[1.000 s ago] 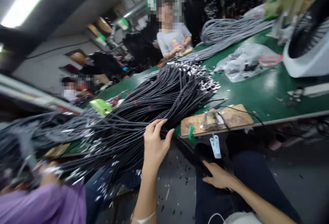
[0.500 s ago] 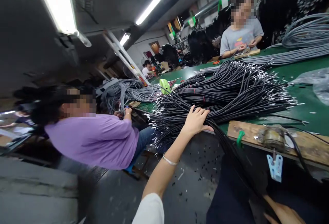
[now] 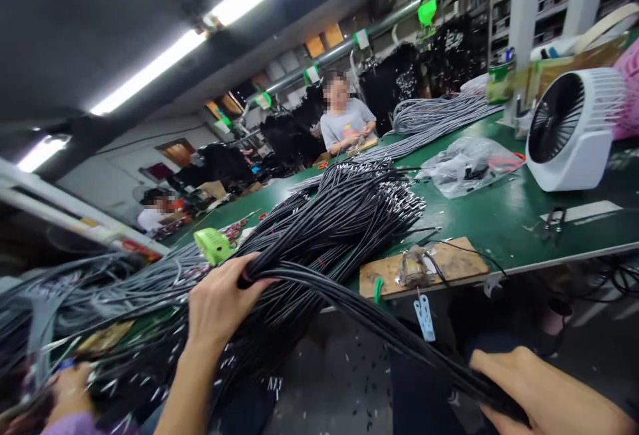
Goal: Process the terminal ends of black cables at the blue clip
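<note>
The green counter point(image 3: 464, 219) bears a large heap of black cables point(image 3: 344, 215) with pale tips. Grey cables point(image 3: 429, 119) lie looped along its far side, a crumpled clear plastic bag point(image 3: 462, 162) nearer. A white fan point(image 3: 572, 129) stands toward the right, behind a pale strip point(image 3: 586, 211). A wooden board point(image 3: 452, 262) lies at the near edge; a light-green object point(image 3: 213, 246) sits left of the heap.

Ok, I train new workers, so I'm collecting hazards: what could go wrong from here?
The black cable bundle hangs between the left hand and right hand, so a loose grip might drop strands on the floor. Near the left hand it lies over other cables; pulling could drag some along. It passes close to the blue clip in view, and might snag.
</note>
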`<state>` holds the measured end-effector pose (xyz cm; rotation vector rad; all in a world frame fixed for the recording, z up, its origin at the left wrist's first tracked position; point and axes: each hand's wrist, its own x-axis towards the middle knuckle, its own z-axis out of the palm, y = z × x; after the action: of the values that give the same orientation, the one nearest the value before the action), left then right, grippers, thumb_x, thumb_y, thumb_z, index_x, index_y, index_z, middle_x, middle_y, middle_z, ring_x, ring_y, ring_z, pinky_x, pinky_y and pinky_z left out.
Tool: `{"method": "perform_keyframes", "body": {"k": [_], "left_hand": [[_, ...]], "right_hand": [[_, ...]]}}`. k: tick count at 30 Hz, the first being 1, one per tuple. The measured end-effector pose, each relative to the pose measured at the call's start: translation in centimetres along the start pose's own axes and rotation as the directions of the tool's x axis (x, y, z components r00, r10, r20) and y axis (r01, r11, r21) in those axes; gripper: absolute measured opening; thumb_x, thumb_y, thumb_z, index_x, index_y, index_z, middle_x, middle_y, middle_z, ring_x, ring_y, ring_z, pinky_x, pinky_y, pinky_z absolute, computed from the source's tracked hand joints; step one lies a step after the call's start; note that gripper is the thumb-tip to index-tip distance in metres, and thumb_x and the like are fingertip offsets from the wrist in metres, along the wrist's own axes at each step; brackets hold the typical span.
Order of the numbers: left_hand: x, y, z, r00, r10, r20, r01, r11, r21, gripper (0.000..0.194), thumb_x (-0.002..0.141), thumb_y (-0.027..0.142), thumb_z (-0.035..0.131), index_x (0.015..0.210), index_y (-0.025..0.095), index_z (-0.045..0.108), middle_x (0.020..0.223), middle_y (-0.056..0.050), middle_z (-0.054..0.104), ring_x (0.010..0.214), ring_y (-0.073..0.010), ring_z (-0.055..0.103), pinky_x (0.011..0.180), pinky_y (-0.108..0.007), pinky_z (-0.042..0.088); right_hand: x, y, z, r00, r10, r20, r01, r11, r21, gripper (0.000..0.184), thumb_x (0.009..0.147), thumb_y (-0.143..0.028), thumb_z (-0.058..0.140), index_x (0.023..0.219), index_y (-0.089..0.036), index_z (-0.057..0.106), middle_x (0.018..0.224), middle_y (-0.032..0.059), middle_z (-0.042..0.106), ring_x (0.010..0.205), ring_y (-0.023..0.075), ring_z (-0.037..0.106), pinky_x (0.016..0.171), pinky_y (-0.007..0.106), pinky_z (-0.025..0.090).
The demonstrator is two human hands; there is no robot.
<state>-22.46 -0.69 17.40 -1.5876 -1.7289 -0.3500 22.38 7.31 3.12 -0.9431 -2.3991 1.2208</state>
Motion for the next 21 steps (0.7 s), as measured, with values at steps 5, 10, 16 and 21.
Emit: {"method": "perform_keyframes", "body": {"k": [5,10,16,21], "left_hand": [[0.6,-1.3,-2.6,0.977,-0.163,-0.141,0.18,0.976,0.124,0.041,0.085,0.062,0.049,0.104,0.028,0.062,0.088,0.002,0.068,0.079,-0.0251,0.066,0.07,-0.038,0.05],[0.6,-2.7,-2.3,0.958,-0.165,-0.234,0.205,0.965,0.161,0.037,0.081,0.05,0.059,0.109,0.026,0.063,0.091,-0.001,0.07,0.084,-0.0277,0.065,0.074,-0.041,0.05],[2.7,-1.9,1.3,0.918,-0.119,-0.379,0.219,0.947,0.233,0.041,0.079,0.04,0.067,0.114,0.018,0.067,0.095,-0.012,0.073,0.087,-0.0313,0.066,0.078,-0.041,0.047],[-0.1,4.2,7.4,0.982,0.034,0.186,-0.03,0.999,-0.027,0.038,0.085,0.04,0.065,0.121,0.03,0.065,0.099,-0.005,0.072,0.088,-0.024,0.064,0.072,-0.033,0.047]], "right_hand": [[4.5,-3.9,-5.0,0.969,-0.202,-0.139,0.202,0.979,-0.018,0.019,0.076,-0.017,0.062,0.09,-0.029,0.067,0.091,0.0034,0.071,0.083,0.0242,0.065,0.073,0.031,0.047],[10.3,-3.9,-7.5,0.912,-0.345,-0.221,0.338,0.938,-0.069,0.017,0.07,-0.009,0.062,0.079,-0.023,0.068,0.078,0.0038,0.069,0.079,0.024,0.063,0.073,0.031,0.045],[20.3,-3.7,-12.6,0.825,-0.352,-0.442,0.122,0.875,-0.468,0.053,0.071,0.001,0.06,0.123,-0.013,0.058,0.113,0.0151,0.063,0.106,0.03,0.056,0.088,0.036,0.04],[22.7,0.4,-15.3,0.832,-0.271,-0.483,-0.001,0.871,-0.491,0.054,0.071,-0.014,0.075,0.121,-0.004,0.058,0.103,0.0223,0.063,0.104,0.0389,0.055,0.087,0.048,0.04]]}}
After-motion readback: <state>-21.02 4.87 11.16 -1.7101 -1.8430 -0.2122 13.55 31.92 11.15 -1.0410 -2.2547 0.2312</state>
